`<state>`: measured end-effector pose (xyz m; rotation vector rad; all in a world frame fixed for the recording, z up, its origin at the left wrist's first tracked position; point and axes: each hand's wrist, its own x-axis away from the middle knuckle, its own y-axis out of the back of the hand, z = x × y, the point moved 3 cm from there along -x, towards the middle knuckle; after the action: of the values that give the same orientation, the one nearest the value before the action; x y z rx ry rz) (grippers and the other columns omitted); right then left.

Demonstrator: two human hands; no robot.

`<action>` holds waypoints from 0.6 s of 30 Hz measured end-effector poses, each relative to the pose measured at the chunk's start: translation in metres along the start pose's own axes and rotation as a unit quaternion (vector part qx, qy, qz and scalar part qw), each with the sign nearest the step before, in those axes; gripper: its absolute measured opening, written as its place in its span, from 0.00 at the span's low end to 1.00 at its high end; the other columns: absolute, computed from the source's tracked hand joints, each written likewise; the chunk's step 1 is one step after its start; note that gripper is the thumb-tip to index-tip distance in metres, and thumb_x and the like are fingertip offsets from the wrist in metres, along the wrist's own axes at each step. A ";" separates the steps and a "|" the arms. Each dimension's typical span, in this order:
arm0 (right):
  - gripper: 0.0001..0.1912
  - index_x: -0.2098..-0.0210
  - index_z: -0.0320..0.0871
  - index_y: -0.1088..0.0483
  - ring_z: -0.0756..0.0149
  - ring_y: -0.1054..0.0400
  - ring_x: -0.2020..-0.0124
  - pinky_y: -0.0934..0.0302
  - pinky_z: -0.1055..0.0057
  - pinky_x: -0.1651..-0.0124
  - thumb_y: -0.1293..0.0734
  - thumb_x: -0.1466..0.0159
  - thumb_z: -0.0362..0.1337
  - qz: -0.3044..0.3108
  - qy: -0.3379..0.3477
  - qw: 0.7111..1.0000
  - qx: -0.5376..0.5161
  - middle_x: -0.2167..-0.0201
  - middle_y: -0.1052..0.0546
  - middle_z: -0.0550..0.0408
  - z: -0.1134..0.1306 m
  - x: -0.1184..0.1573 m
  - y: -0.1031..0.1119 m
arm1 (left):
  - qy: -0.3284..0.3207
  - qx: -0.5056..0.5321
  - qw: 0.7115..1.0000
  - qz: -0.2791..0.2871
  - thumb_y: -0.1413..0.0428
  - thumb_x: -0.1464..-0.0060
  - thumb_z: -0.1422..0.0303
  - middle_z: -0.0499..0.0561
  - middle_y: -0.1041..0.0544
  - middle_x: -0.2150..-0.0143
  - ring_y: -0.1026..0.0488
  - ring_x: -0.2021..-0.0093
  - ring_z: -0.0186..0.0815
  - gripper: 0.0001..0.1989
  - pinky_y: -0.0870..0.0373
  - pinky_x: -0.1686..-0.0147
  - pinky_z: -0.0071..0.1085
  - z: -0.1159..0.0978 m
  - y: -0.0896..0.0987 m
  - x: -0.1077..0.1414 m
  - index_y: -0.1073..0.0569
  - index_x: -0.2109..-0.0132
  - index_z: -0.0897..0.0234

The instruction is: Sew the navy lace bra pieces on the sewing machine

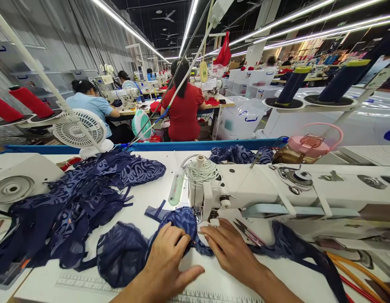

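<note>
A navy lace bra piece (122, 252) lies across the white table, with one cup under the head of a white sewing machine (239, 181). My left hand (169, 256) rests on that cup left of the needle area, fingers forward and thumb spread to the right. Just right of the needle, my right hand (226, 248) lies over the fabric edge with its fingertips by the presser foot; its fingers are extended. More of the navy fabric (289, 244) trails out to the right beyond my right hand.
A heap of navy lace pieces (84, 202) covers the table's left. Scissors (248, 233) lie right of my right hand. A ruler (84, 283) runs along the front. Behind stand a white fan (79, 128), a pink-lidded jug (308, 145) and a person in red (184, 109).
</note>
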<state>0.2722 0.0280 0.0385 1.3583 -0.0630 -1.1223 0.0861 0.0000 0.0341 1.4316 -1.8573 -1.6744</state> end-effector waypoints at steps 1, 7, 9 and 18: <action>0.12 0.54 0.44 0.30 0.66 0.33 0.66 0.40 0.65 0.53 0.43 0.31 0.30 0.028 0.012 1.000 0.006 0.69 0.27 0.55 0.005 0.001 0.000 | 0.009 -0.003 1.000 -0.008 0.41 0.48 0.62 0.56 0.26 0.58 0.29 0.57 0.44 0.17 0.30 0.50 0.50 -0.002 0.000 0.005 0.28 0.53 0.64; 0.07 0.57 0.46 0.30 0.66 0.33 0.64 0.46 0.61 0.47 0.38 0.33 0.33 0.102 0.032 0.994 0.037 0.67 0.28 0.56 0.015 0.002 -0.002 | -0.036 -0.041 0.994 -0.090 0.57 0.49 0.85 0.56 0.27 0.59 0.30 0.56 0.40 0.18 0.31 0.49 0.45 0.010 -0.008 0.003 0.31 0.56 0.67; 0.05 0.60 0.45 0.30 0.65 0.33 0.61 0.47 0.60 0.45 0.38 0.34 0.33 0.086 0.029 0.995 0.027 0.63 0.27 0.55 0.014 0.002 -0.004 | -0.047 -0.028 0.996 -0.065 0.58 0.48 0.85 0.53 0.29 0.64 0.31 0.63 0.38 0.18 0.29 0.57 0.39 0.019 -0.012 -0.005 0.31 0.56 0.66; 0.09 0.57 0.45 0.32 0.64 0.34 0.56 0.50 0.58 0.41 0.39 0.35 0.28 0.069 0.028 0.997 -0.031 0.60 0.25 0.56 0.014 0.009 -0.009 | -0.110 -0.102 0.981 -0.122 0.52 0.38 0.77 0.50 0.26 0.63 0.29 0.58 0.36 0.11 0.34 0.50 0.40 0.016 -0.008 -0.015 0.27 0.59 0.61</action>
<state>0.2627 0.0139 0.0309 1.3092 -0.0795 -0.9633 0.0856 0.0224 0.0280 1.4893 -1.6035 -2.1498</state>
